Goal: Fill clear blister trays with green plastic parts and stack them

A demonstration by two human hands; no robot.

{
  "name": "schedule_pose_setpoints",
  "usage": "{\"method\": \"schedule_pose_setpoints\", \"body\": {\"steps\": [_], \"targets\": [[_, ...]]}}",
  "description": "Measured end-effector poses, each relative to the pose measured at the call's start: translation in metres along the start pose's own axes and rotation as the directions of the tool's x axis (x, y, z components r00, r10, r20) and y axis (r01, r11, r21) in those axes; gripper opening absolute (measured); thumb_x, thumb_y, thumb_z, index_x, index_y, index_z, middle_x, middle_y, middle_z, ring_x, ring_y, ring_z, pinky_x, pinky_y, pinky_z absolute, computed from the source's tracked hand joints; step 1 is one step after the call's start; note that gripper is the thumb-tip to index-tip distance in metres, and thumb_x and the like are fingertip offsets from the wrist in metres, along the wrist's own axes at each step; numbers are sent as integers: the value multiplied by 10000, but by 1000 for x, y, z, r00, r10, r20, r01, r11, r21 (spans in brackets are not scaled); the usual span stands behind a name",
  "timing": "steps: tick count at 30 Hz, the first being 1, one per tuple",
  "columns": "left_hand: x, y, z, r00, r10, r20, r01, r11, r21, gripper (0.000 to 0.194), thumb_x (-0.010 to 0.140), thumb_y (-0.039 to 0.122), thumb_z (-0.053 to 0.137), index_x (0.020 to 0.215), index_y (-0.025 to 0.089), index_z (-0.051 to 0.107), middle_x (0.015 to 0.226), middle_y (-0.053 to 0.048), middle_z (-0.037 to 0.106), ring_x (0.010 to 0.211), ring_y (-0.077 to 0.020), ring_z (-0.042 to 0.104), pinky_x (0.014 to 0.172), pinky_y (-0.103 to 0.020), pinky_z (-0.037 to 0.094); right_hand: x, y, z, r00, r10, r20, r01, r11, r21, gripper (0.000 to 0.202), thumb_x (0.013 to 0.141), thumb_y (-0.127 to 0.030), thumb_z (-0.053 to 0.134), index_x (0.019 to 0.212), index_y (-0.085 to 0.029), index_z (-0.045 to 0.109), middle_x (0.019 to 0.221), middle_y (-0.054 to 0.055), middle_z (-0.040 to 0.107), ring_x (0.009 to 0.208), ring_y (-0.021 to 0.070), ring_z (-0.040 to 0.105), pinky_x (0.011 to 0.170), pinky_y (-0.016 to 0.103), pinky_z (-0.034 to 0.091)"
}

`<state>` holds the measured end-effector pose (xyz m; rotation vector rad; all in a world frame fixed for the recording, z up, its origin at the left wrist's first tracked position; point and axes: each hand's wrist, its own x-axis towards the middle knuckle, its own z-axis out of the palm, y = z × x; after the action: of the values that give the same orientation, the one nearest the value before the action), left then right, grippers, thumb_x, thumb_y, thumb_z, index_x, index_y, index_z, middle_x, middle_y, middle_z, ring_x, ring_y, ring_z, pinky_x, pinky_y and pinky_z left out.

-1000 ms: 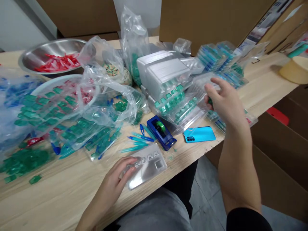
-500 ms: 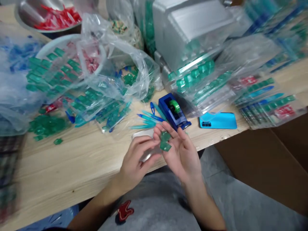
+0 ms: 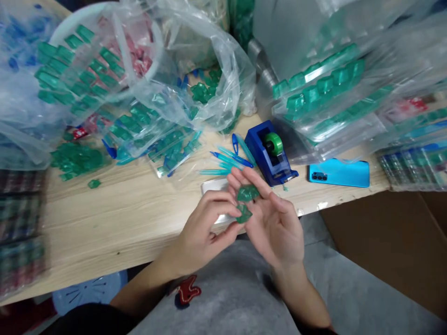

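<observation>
My left hand (image 3: 206, 228) pinches a small translucent green plastic piece (image 3: 243, 214) between thumb and fingertips. Palm up and slightly cupped, my right hand (image 3: 277, 228) carries more green plastic pieces (image 3: 247, 192) near the base of its fingers. The pinched piece is right beside them, over the edge of that palm. Partly hidden under both hands lies a flat silver-white object (image 3: 209, 186) on the wooden table (image 3: 139, 218). Just beyond the fingers are slim light-blue and dark-blue plastic pieces (image 3: 226, 160) and a blue tape dispenser (image 3: 256, 149) with green tape.
A pile of green pieces (image 3: 78, 160) lies at left, below clear bags of green parts (image 3: 129, 123). A blue phone (image 3: 340, 173) rests near the front edge. Packed clear trays (image 3: 324, 88) stand at back right; a cardboard box (image 3: 377, 242) is below.
The view has tilted down and shifted left, so things appear farther right. My left fingers have closed on a green piece at the right palm.
</observation>
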<state>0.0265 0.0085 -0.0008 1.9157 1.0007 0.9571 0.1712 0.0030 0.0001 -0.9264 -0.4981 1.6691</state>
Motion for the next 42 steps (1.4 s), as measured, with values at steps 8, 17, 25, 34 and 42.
{"method": "schedule_pose_setpoints", "body": {"steps": [8,17,25,34,42], "targets": [[-5,-11,-9,990,-139,-19,129,955,-267,213,872,115,608,1034,240,551,980,-12,565,946,-129,562,845,-247,484,-10,5,-14,958,-228,175,286,818,-499,224,872,-196,649,1043,-335,691,941,-20,659,923,125,613,830,252,500],[-48,-33,-12,904,-395,160,422,884,-200,71,901,250,600,909,218,537,931,-16,615,863,-136,623,748,-257,515,-21,43,-28,974,220,45,-146,773,-618,94,860,-314,622,853,-222,605,650,-54,549,569,102,517,549,224,425],[-33,-60,-15,982,-180,53,151,926,345,87,917,193,577,999,217,592,936,-16,670,902,-175,587,810,-335,474,-10,38,-33,984,135,-119,-179,744,-644,277,869,-364,565,1090,-203,607,824,0,581,572,99,533,530,238,470],[-21,-72,-23,989,-92,119,35,908,417,123,945,225,518,1009,210,622,971,-35,622,949,-172,570,809,-318,476,-10,31,-43,984,93,-154,-167,792,-587,238,864,-347,598,1067,-225,627,824,0,591,600,102,566,564,249,485],[-27,-77,-14,976,77,205,-183,802,569,96,942,164,506,1004,166,579,996,-73,640,916,-197,554,759,-331,447,-7,40,-42,974,222,39,-219,973,-71,424,815,-122,574,1188,-316,631,1228,-3,668,1151,171,617,1049,389,459]]}}
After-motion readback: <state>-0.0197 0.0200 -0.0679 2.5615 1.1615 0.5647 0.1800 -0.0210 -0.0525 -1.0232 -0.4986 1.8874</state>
